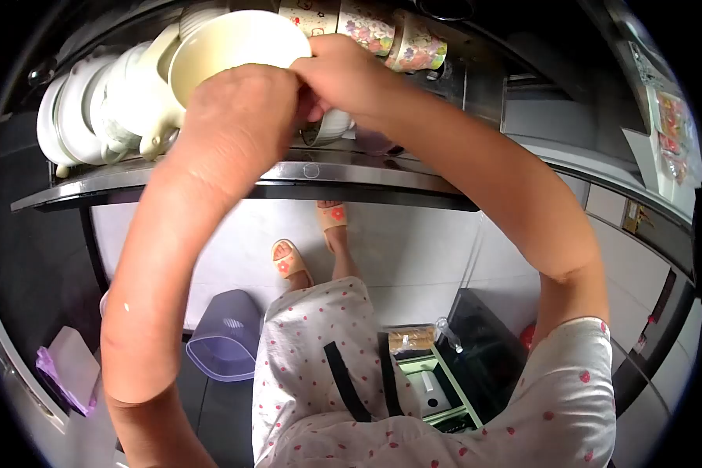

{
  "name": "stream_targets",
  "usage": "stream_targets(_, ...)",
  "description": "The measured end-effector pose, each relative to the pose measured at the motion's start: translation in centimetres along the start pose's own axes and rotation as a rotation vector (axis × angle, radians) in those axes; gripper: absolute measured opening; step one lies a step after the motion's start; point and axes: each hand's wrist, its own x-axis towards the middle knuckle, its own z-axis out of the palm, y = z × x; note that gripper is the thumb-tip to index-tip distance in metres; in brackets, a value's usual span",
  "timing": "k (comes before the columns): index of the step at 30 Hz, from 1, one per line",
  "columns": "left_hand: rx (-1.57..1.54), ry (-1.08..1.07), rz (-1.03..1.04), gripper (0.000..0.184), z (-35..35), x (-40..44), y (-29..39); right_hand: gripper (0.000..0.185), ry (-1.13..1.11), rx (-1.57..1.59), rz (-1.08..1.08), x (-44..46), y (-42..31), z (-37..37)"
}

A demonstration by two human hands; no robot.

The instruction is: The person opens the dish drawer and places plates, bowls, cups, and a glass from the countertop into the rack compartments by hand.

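Note:
A large cream bowl point(249, 39) is tipped with its hollow side toward me in the dish drawer. My left hand point(246, 105) is closed at the bowl's near edge, with most of its fingers out of sight. At the bowl's right rim, my right hand point(339, 74) is closed, its fingers curled and slightly blurred beside the left hand. Just below the hands lies a small white bowl point(331, 127), partly covered by them. White plates point(78, 109) stand on edge in a row to the left, next to a cream dish with a knobbed handle point(160, 140).
Flower-patterned cups point(417, 43) lie at the drawer's back right. The drawer's metal front edge point(312, 170) crosses below my wrists. On the floor are a purple-grey bin point(225, 335) and an open green-edged drawer point(437, 382). A counter edge point(577, 168) runs along the right.

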Motion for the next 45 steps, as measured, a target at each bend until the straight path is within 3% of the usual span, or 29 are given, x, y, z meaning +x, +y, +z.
stream_targets(2, 0.005, 0.031, -0.010, 0.018, 0.1, 0.1, 1.6, 0.020, 0.053, 0.047, -0.038, -1.6, -0.3, -1.4)
stream_targets(4, -0.040, 0.220, 0.091, 0.004, 0.5, 0.2, 3.3, 0.020, 0.097, 0.061, 0.027, -3.3, -0.3, -3.1)
stream_targets(12, -0.321, 0.311, 0.155, 0.005, 2.0, 3.4, 8.5, 0.037, 0.164, 0.089, 0.111, -8.5, 1.2, -9.6)
stream_targets(14, -0.505, 0.223, 0.045, 0.021, 1.7, 4.4, 9.4, 0.039, 0.181, 0.028, 0.081, -10.2, 1.5, -11.2)
stream_targets(19, -0.734, 0.218, 0.029, 0.025, 2.0, 6.6, 11.7, 0.058, 0.280, -0.296, 0.123, -12.8, 2.8, -14.4)
stream_targets(21, -1.130, 0.129, 0.057, 0.024, 2.5, 7.6, 12.9, 0.064, 0.215, -0.269, 0.132, -12.6, 3.8, -16.0)
stream_targets(22, -1.303, -0.013, -0.006, 0.024, 2.5, 8.0, 13.9, 0.071, 0.147, -0.250, 0.144, -12.6, 4.1, -16.8)
stream_targets(25, -1.470, -0.118, -0.087, 0.025, 3.1, 9.9, 14.8, 0.075, 0.249, -0.115, 0.032, -12.9, 5.1, -18.0)
stream_targets(26, -1.576, -0.136, -0.165, 0.026, 3.5, 10.3, 14.8, 0.075, 0.188, -0.100, 0.057, -12.9, 4.9, -18.7)
stream_targets(29, -1.604, -0.303, -0.169, 0.027, 1.8, 11.6, 14.6, 0.073, 0.213, -0.157, 0.044, -12.5, 6.0, -20.0)
stream_targets(31, -1.552, -0.296, -0.235, 0.028, 1.2, 12.1, 15.0, 0.068, 0.255, -0.277, 0.010, -12.1, 6.7, -21.0)
stream_targets(33, -1.352, -0.368, -0.150, 0.028, 1.4, 12.9, 14.6, 0.062, 0.303, -0.409, -0.018, -12.3, 6.6, -21.4)
stream_targets(35, -1.214, -0.369, -0.160, 0.027, 1.5, 13.6, 14.8, 0.064, 0.404, -0.701, -0.153, -12.7, 5.7, -22.0)
stream_targets(37, -0.870, -0.302, -0.160, 0.025, 1.0, 14.0, 15.3, 0.065, 0.433, -0.746, -0.180, -11.7, 6.1, -22.9)
stream_targets(42, -0.796, -0.381, -0.038, 0.029, 2.5, 15.8, 14.8, 0.059, 0.392, -0.876, -0.194, -10.5, 6.0, -24.1)
stream_targets(44, -0.845, -0.194, -0.088, 0.039, 3.0, 15.2, 14.9, 0.056, 0.377, -0.924, -0.221, -9.6, 6.3, -24.5)
stream_targets(45, -0.844, -0.191, -0.085, 0.039, 2.5, 14.9, 15.5, 0.052, 0.365, -0.890, -0.348, -9.4, 6.3, -24.5)
